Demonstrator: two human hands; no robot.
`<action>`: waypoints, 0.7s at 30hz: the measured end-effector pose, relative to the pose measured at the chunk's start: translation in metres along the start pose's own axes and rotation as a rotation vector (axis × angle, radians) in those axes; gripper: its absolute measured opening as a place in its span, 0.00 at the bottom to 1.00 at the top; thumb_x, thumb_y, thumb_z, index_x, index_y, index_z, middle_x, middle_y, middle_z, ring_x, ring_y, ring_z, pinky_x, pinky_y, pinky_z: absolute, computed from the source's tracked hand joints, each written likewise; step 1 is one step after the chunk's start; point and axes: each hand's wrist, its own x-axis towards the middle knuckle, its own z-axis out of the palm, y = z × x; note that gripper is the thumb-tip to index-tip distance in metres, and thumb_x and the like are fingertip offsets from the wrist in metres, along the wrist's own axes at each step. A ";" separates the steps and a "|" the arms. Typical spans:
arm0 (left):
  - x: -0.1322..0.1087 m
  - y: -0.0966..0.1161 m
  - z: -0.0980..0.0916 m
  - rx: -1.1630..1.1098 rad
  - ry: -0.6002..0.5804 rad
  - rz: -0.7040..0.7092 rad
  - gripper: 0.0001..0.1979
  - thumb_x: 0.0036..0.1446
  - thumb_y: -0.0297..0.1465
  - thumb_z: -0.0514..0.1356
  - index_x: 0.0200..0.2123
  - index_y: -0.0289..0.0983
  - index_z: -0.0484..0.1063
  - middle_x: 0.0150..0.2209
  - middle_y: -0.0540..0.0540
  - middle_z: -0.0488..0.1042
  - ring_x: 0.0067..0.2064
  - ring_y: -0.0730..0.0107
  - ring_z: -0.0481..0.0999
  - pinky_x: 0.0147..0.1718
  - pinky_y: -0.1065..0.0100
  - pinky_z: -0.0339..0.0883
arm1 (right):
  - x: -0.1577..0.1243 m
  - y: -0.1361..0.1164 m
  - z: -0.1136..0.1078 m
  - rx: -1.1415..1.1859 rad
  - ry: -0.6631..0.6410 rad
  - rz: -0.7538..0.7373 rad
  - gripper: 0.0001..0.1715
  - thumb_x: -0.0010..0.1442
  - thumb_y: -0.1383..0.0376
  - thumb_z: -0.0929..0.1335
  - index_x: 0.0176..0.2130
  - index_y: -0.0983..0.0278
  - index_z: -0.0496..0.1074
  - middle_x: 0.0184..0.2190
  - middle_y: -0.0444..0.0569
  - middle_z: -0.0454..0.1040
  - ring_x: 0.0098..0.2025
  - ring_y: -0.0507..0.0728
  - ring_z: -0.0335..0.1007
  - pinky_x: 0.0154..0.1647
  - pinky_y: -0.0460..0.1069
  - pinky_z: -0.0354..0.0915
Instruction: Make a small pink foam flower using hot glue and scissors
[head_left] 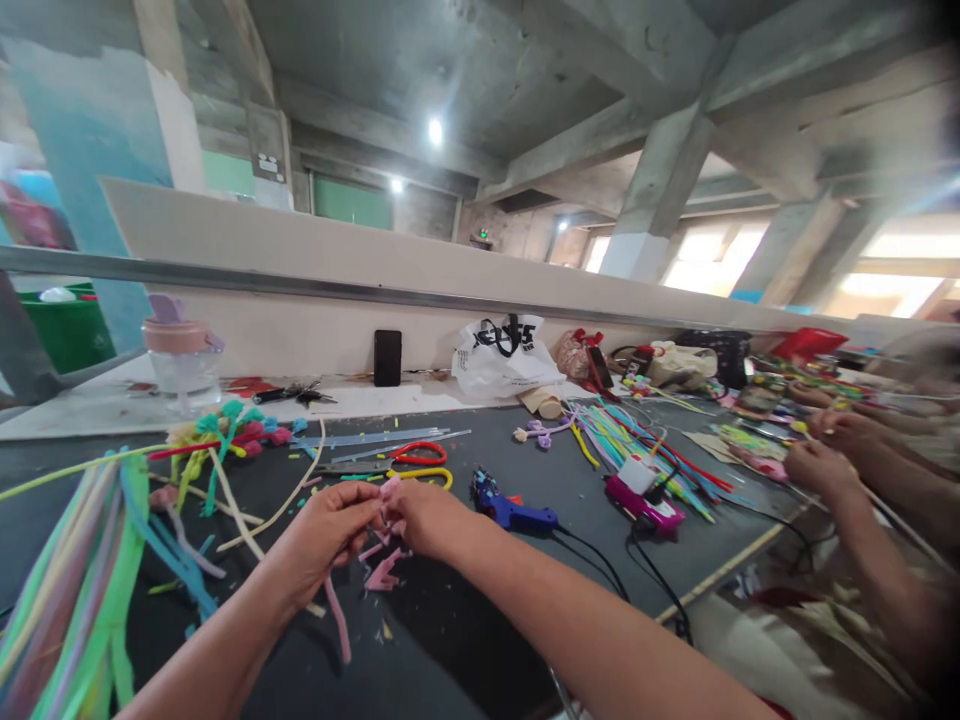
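My left hand (330, 525) and my right hand (427, 515) meet over the dark tabletop, fingers pinched together on a small pink fuzzy pipe cleaner piece (390, 487). Fingers cover most of its shape. A longer pink pipe cleaner (339, 625) extends below my left hand; whether it joins the held piece I cannot tell. Short pink pipe cleaner offcuts (383, 572) lie beneath my hands. Just beyond them are scissors (418, 455) with red and yellow handles. A blue glue gun (525, 516) rests to the right of my right hand.
Bundled pipe cleaners (82, 570) fill the left side, near finished-looking fuzzy pieces (240, 425). Along the back stand a water bottle (180, 365), a phone (388, 358) and a white bag (499, 360). A magenta device (649, 508) trails cords. Co-workers' hands (821, 465) are at right.
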 end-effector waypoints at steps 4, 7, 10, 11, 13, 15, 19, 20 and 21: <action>-0.003 -0.001 0.005 0.060 -0.083 0.002 0.16 0.42 0.41 0.65 0.30 0.33 0.71 0.20 0.54 0.68 0.16 0.85 0.57 0.15 0.79 0.45 | -0.003 0.004 0.002 0.058 0.006 0.076 0.08 0.50 0.70 0.67 0.32 0.62 0.76 0.29 0.45 0.76 0.32 0.53 0.71 0.29 0.44 0.59; -0.005 -0.002 0.012 0.120 -0.121 0.023 0.17 0.44 0.43 0.63 0.30 0.33 0.72 0.19 0.54 0.66 0.16 0.83 0.56 0.15 0.78 0.45 | -0.021 0.007 -0.004 0.118 0.038 0.119 0.11 0.55 0.67 0.64 0.35 0.59 0.76 0.27 0.42 0.76 0.30 0.51 0.70 0.27 0.42 0.57; -0.008 -0.002 0.019 0.195 -0.120 0.078 0.16 0.45 0.42 0.62 0.27 0.34 0.73 0.19 0.54 0.67 0.19 0.79 0.60 0.18 0.76 0.52 | -0.043 0.011 -0.010 0.238 0.111 0.166 0.11 0.58 0.64 0.63 0.36 0.60 0.75 0.26 0.42 0.75 0.28 0.50 0.69 0.27 0.42 0.57; -0.009 -0.002 0.021 0.237 -0.112 0.109 0.15 0.45 0.42 0.62 0.26 0.34 0.74 0.20 0.53 0.67 0.21 0.78 0.62 0.20 0.76 0.55 | -0.050 0.013 -0.010 0.302 0.142 0.189 0.11 0.58 0.64 0.63 0.36 0.61 0.75 0.25 0.42 0.74 0.27 0.50 0.68 0.27 0.42 0.57; -0.010 -0.001 0.023 0.345 -0.096 0.168 0.14 0.46 0.41 0.61 0.26 0.34 0.75 0.21 0.52 0.69 0.24 0.74 0.66 0.24 0.75 0.59 | -0.061 0.018 -0.008 0.393 0.175 0.221 0.11 0.57 0.67 0.63 0.35 0.63 0.74 0.23 0.42 0.73 0.24 0.49 0.67 0.25 0.41 0.58; -0.013 0.001 0.025 0.457 -0.078 0.209 0.13 0.48 0.40 0.59 0.27 0.36 0.76 0.22 0.51 0.71 0.26 0.72 0.68 0.25 0.74 0.61 | -0.068 0.023 -0.005 0.475 0.174 0.250 0.11 0.56 0.71 0.62 0.36 0.64 0.72 0.23 0.42 0.72 0.20 0.47 0.65 0.23 0.41 0.58; -0.022 0.005 0.028 0.635 -0.064 0.243 0.12 0.50 0.40 0.57 0.28 0.39 0.77 0.23 0.51 0.73 0.27 0.70 0.71 0.26 0.76 0.65 | -0.075 0.026 -0.007 0.854 0.202 0.328 0.07 0.52 0.70 0.65 0.34 0.65 0.68 0.23 0.42 0.72 0.19 0.47 0.68 0.23 0.42 0.62; -0.024 0.006 0.029 0.650 -0.055 0.238 0.12 0.51 0.40 0.57 0.29 0.40 0.77 0.25 0.51 0.75 0.28 0.69 0.73 0.25 0.76 0.66 | -0.076 0.025 -0.010 0.931 0.217 0.335 0.05 0.51 0.67 0.67 0.32 0.65 0.67 0.22 0.41 0.71 0.19 0.48 0.69 0.23 0.42 0.63; -0.026 0.006 0.030 0.668 -0.051 0.253 0.12 0.51 0.40 0.57 0.30 0.41 0.78 0.27 0.50 0.76 0.29 0.68 0.74 0.25 0.76 0.67 | -0.078 0.024 -0.013 0.968 0.230 0.335 0.07 0.49 0.64 0.69 0.29 0.65 0.67 0.21 0.41 0.71 0.20 0.49 0.70 0.23 0.43 0.63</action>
